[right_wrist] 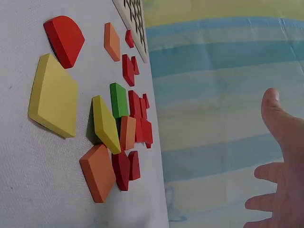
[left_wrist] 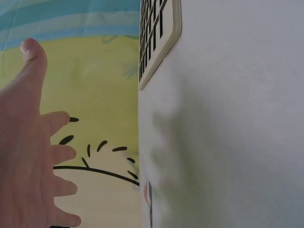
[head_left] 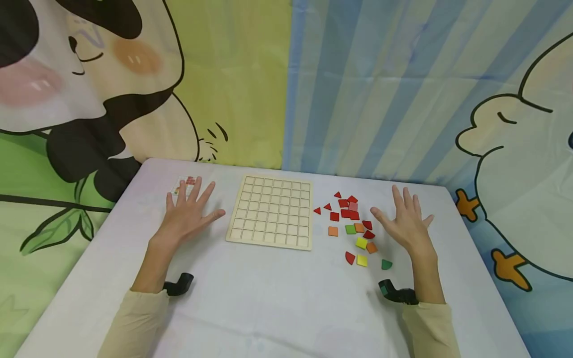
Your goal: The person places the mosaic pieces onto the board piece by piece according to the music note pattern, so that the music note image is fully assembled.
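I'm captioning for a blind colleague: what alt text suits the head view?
A person's left hand and right hand, fingers spread, hover above a white table, flanking a pale wooden grid board. Flat red, orange, yellow and green tiles lie right of the board; a printed white card lies by the left hand.

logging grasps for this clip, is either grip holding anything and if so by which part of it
Nothing is held: the left grip and the right grip are both empty and spread open; the colored pieces lie on the table.
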Motion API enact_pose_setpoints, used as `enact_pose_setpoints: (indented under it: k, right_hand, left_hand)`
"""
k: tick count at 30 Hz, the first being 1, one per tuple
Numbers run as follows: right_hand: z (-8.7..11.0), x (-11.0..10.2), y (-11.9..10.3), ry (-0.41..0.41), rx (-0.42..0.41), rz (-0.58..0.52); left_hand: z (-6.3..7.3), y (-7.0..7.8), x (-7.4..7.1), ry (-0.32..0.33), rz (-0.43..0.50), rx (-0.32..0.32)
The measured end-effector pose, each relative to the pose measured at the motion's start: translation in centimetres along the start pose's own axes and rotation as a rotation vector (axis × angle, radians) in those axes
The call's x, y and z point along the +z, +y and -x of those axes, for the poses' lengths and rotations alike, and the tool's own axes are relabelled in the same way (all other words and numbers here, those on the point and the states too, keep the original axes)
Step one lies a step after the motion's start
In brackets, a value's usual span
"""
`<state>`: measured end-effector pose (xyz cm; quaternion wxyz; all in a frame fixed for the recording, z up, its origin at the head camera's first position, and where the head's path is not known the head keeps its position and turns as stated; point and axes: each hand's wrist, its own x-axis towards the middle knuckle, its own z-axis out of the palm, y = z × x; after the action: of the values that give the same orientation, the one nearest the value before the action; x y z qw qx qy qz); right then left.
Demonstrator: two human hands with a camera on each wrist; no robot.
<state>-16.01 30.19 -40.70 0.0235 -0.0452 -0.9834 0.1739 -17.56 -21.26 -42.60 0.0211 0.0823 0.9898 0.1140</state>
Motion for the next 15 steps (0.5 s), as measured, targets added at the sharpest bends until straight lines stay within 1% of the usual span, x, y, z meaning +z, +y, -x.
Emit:
enact_pose_setpoints:
  k: [6, 10, 15]
  right_hand:
    - [-0.34, 0.21, 0.54, -0.032, -0.003, -0.042]
    - [-0.31, 0.07, 0.67, -0.048, -0.009, -0.07]
    - [-0.59, 0.0, 0.73, -0.057, -0.054, -0.116]
  left_hand:
    - [-0.09, -0.02, -0.12, -0.01, 0.026, 0.012]
    - [-0.36, -0.21, 0.18, -0.036, 0.115, 0.05]
    - [-0.69, -0.16, 0.31, -0.071, 0.225, 0.086]
